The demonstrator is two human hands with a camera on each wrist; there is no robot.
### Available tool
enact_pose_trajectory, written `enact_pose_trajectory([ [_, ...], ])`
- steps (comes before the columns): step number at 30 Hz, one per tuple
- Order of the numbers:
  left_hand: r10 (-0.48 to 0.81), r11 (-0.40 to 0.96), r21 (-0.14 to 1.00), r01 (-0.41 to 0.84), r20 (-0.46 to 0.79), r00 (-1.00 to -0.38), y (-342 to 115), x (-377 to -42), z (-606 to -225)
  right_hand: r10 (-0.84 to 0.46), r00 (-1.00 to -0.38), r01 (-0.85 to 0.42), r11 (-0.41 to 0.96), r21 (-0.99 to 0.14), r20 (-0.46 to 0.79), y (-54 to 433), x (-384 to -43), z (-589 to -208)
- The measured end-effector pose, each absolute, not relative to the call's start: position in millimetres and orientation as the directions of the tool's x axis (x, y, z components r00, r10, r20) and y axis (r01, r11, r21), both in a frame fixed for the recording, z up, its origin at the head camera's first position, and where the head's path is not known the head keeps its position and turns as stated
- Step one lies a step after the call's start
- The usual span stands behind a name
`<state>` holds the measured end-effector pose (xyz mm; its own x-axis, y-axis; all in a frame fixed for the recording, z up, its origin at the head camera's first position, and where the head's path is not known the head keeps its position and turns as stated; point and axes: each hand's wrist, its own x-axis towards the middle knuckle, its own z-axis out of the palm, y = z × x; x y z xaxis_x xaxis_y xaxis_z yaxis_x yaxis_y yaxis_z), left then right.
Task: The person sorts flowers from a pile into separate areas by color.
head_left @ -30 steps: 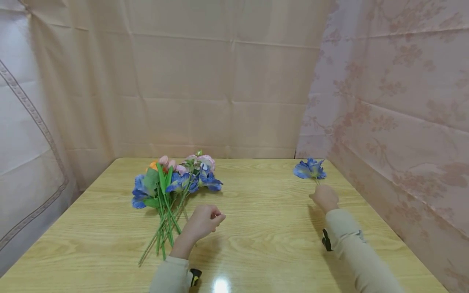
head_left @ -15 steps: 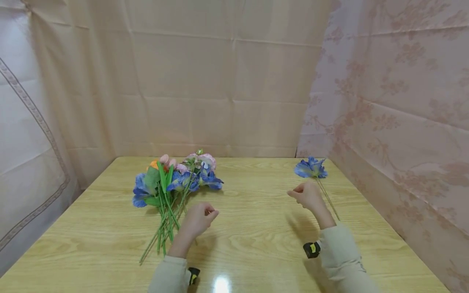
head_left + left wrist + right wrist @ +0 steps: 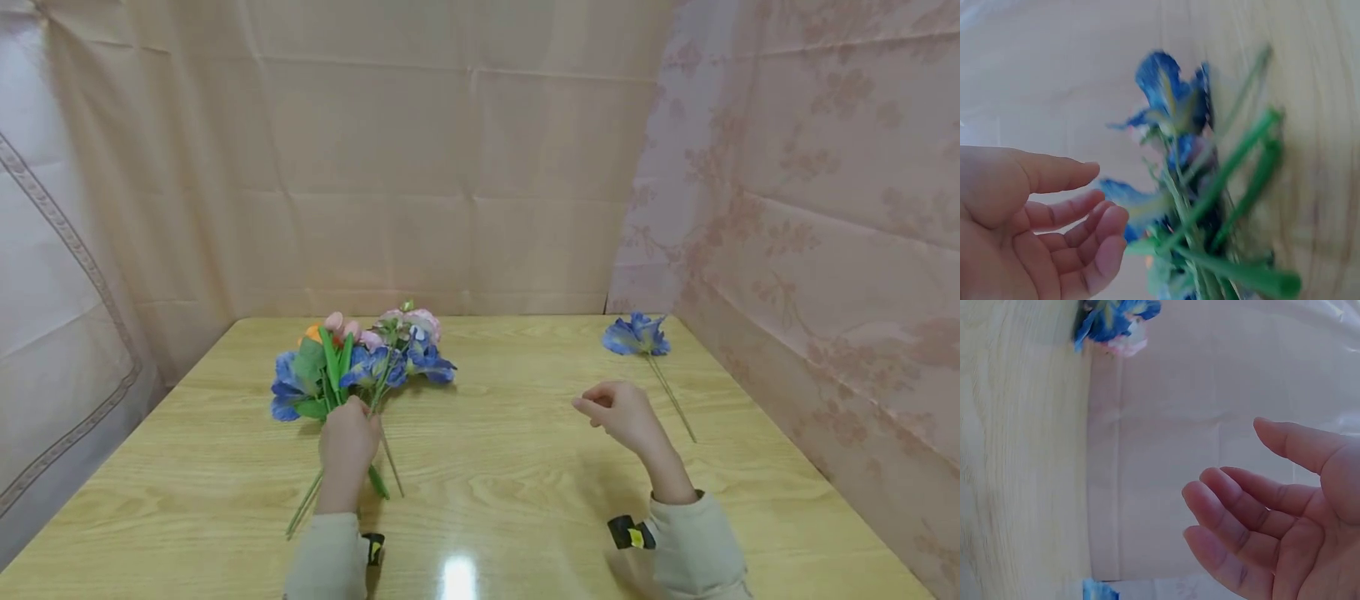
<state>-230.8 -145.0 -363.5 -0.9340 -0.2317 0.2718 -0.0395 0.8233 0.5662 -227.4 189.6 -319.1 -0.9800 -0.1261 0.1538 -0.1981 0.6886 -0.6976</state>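
Observation:
Over the green stems of a bunch of artificial flowers [image 3: 327,367] is my left hand [image 3: 348,454], on the left of the table. In the left wrist view, its fingers are loosely bent with a gap to the thumb, and the green stems [image 3: 1229,175] lie beyond the fingertips. My right hand [image 3: 626,421] hovers right of the middle, fingers loosely curved and holding nothing, as the right wrist view shows. Beyond it and to the right, a single blue flower [image 3: 637,335] lies on the table with its thin stem pointing toward me.
The bunch includes blue blooms [image 3: 429,364], pink blooms [image 3: 426,323] and an orange one [image 3: 312,333]. They lie on a wood-grain table [image 3: 510,467]. A beige curtain [image 3: 375,167] hangs behind it, and a pink patterned cloth [image 3: 825,208] hangs on the right.
My right hand has left the lone blue flower and moved left, and the flower stays on the table. My left hand has moved left and forward over the bunch's stems.

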Motion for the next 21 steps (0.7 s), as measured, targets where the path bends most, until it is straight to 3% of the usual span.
enact_pose_trajectory([
  [10, -0.276, 0.804, 0.563, -0.193, 0.065, -0.959, -168, -232, -367, -0.17, -0.971, -0.237, 0.659, -0.714, 0.166, 183, -221, -319],
  [21, -0.26, 0.815, 0.541, -0.207, 0.021, -0.965, -173, -237, -369, -0.177, -0.972, -0.234, 0.653, -0.72, 0.155, 180, -219, -320],
])
